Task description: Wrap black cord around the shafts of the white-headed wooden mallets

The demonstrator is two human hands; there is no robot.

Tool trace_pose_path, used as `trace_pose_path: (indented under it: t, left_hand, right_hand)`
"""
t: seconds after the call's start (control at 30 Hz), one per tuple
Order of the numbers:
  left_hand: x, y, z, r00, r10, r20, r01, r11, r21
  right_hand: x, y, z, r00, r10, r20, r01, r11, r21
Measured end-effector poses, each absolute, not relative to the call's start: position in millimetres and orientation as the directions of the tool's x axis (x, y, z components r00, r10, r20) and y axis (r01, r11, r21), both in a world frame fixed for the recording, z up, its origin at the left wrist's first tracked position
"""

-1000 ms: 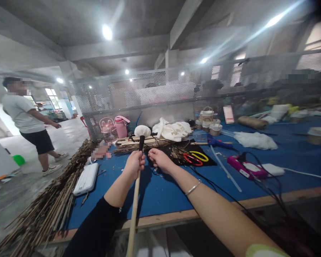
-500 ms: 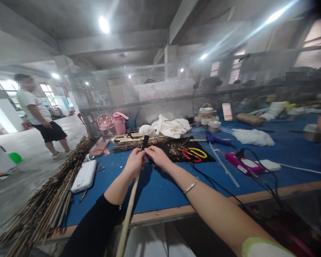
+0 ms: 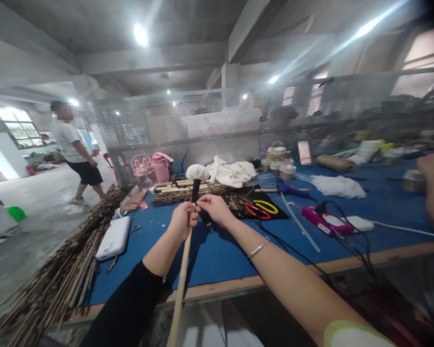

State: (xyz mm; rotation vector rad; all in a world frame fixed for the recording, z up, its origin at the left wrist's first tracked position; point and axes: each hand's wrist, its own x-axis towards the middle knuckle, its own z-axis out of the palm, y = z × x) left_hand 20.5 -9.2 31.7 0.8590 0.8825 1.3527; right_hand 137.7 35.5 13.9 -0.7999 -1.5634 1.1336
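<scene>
A long, smooth, pale wooden stick (image 3: 181, 294) slants up over the near edge of the desk, its lower end running out of view. Near the top it wears a sleeve-like matte black wrap (image 3: 195, 190), and above that sits a rounded, puffy white head (image 3: 197, 172) that looks like cloth. The left hand (image 3: 183, 219) is curled around the stick just below the black wrap. The right hand (image 3: 215, 209) has thumb and fingertips pressed together beside the stick, close to the left hand's fingers; whether it pinches something small, I cannot tell.

Beyond the white head lie a crumpled white cloth (image 3: 233, 172) and a bundle of thin brown twigs (image 3: 181, 196). To the right, scissors with red and yellow handles (image 3: 263, 209) rest on a black sheet (image 3: 281, 215). The desk (image 3: 227, 265) has a blue top, dotted with small scraps, and a wooden front edge. A white power bank (image 3: 114, 238) lies at left, near a heap of dry brown stalks (image 3: 65, 270).

A perforated metal screen (image 3: 202, 108) stands behind the desk. Left of it, a person in a white top and black shorts (image 3: 74, 149) is mid-stride on the grey floor (image 3: 54, 207).
</scene>
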Motion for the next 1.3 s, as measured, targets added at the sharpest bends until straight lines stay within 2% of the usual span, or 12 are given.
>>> trace_pose_path:
  t: [0.1,0.23,0.3,0.43,0.57,0.67,0.97,1.3]
  left_hand:
    - [18.8,-8.2,32.0,0.045,0.996,-0.072,-0.502,0.085,0.861]
    - [18.2,-7.3,30.9,0.144,0.985,-0.096,-0.527,0.159,0.835]
    - [19.9,-7.4,29.2,0.187,0.976,-0.114,-0.533,0.198,0.823]
    - [26.3,-8.4,23.0,0.082,0.993,-0.083,-0.419,0.109,0.901]
    - [32.5,-9.5,14.4,-0.116,0.989,0.090,-0.157,-0.108,0.982]
    - [34.4,-10.6,11.6,-0.154,0.971,0.182,-0.058,-0.193,0.980]
    - [33.3,-10.9,15.5,-0.166,0.973,0.159,-0.116,-0.179,0.977]
    - [38.3,-14.3,18.9,-0.140,0.989,0.050,-0.195,-0.077,0.978]
  right_hand:
    - [137.7,34.6,15.7,-0.295,0.908,0.298,-0.092,0.283,-0.955]
    - [146.4,35.4,18.1,-0.497,0.857,0.134,-0.182,0.048,-0.982]
    - [152.6,37.9,17.5,-0.562,0.820,0.113,-0.198,-0.001,-0.980]
    - [158.7,43.7,14.6,-0.537,0.833,0.132,-0.219,0.013,-0.976]
    - [156.9,45.1,14.6,-0.489,0.863,0.125,-0.199,0.029,-0.980]
    - [155.7,44.1,15.9,-0.481,0.867,0.126,-0.184,0.040,-0.982]
    - [155.9,39.3,19.6,-0.528,0.841,0.117,-0.209,0.005,-0.978]
    - [154.8,40.8,14.0,-0.591,0.800,0.104,-0.252,-0.061,-0.966]
